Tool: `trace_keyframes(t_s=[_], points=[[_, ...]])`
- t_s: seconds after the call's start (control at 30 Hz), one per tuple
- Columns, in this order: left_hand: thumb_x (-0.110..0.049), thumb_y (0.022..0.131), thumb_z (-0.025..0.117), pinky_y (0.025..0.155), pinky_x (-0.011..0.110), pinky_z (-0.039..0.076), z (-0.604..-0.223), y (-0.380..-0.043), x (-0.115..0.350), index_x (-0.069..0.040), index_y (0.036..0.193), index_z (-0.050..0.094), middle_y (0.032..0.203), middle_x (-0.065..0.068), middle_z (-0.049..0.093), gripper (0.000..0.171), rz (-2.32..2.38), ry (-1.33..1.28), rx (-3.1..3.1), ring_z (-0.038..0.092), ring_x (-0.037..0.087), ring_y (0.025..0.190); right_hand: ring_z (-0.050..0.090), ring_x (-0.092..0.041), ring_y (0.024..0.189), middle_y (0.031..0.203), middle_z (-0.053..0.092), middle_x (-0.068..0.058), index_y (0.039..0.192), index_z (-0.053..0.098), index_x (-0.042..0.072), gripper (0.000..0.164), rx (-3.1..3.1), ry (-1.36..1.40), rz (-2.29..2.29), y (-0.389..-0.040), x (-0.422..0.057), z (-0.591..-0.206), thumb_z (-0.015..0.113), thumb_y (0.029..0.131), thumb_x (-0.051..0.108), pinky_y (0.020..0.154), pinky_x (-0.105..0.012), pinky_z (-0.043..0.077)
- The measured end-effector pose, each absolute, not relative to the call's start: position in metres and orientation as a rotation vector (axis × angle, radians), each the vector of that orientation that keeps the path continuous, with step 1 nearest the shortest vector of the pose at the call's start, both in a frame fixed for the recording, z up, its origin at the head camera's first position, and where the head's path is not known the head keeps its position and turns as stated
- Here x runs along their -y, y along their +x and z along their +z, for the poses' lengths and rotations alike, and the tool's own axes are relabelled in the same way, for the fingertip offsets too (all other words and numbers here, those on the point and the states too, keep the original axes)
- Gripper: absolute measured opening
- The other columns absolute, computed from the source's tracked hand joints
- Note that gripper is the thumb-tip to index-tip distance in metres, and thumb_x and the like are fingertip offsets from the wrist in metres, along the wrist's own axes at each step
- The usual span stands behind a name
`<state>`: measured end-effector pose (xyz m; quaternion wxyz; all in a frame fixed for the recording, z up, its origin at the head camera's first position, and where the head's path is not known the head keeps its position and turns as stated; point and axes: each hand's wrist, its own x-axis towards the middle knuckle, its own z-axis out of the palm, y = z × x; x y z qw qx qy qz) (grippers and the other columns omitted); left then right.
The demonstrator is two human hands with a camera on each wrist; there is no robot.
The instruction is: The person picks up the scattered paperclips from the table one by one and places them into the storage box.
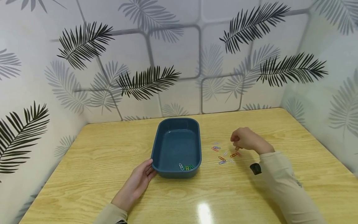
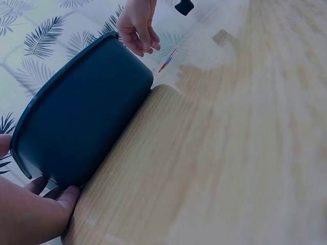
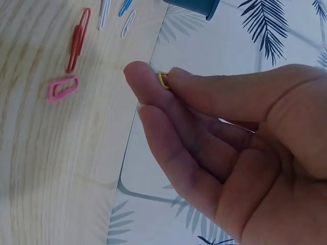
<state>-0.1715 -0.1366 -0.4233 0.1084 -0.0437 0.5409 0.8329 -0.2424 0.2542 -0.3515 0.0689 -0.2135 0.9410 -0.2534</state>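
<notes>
A deep blue plastic tray [image 1: 176, 146] stands on the table. At its near left corner my left hand [image 1: 139, 180] holds it, thumb at the rim and fingers against the outer wall. Inside, near the front right corner, lie a white paper clip [image 1: 181, 166] and several green and yellow ones. My right hand [image 1: 246, 140] is right of the tray, over scattered clips. Between thumb and index finger it pinches a yellow paper clip [image 3: 162, 80], mostly hidden by the fingertips. Below it lie a red paper clip [image 3: 77, 43] and a pink paper clip [image 3: 64, 88].
Several more paper clips, orange, blue and white, are spread on the wooden table [image 1: 112, 149] between the tray and my right hand, among them a blue clip [image 1: 222, 162]. A patterned wall [image 1: 179, 96] borders the table at the back and sides. A black wrist device [image 1: 255, 168] sits by the right sleeve.
</notes>
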Motion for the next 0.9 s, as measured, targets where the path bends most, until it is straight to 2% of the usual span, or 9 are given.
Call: trace_keyframes(t_s=[0.13,0.37,0.53,0.9], points=[[-0.013,0.100,0.047,0.096,0.031,0.044,-0.423,-0.172,0.137,0.012,0.134,0.044,0.119,0.011,0.062,0.042,2.460,-0.139,-1.587,0.055,0.019,0.111,0.067,-0.023,0.069,0.090,0.066,-0.022,0.101,0.063,-0.017,0.017,-2.824,-0.658,-0.793,-0.241,-0.250,-0.353,0.054,0.087,-0.012,0.063,-0.036,0.056],[-0.014,0.100,0.048,0.096,0.031,0.044,-0.424,-0.173,0.137,0.012,0.135,0.043,0.119,0.010,0.061,0.043,2.461,-0.132,-1.579,0.054,0.018,0.111,0.067,-0.023,0.073,0.089,0.067,-0.018,0.102,0.065,-0.015,0.017,-2.821,-0.668,-0.778,-0.242,-0.244,-0.357,0.056,0.089,-0.011,0.067,-0.038,0.055],[-0.014,0.100,0.048,0.097,0.031,0.044,-0.425,-0.173,0.138,0.012,0.136,0.043,0.120,0.010,0.061,0.044,2.453,-0.121,-1.573,0.054,0.018,0.112,0.067,-0.021,0.073,0.090,0.068,-0.018,0.100,0.066,-0.013,0.015,-2.832,-0.696,-0.754,-0.243,-0.240,-0.360,0.057,0.088,-0.009,0.070,-0.040,0.056],[-0.015,0.101,0.046,0.097,0.031,0.044,-0.425,-0.172,0.140,0.012,0.136,0.041,0.119,0.009,0.061,0.044,2.441,-0.095,-1.583,0.054,0.018,0.112,0.067,-0.021,0.069,0.085,0.067,-0.015,0.095,0.066,-0.011,0.017,-2.811,-0.730,-0.808,-0.244,-0.232,-0.364,0.054,0.083,-0.012,0.062,-0.034,0.055]])
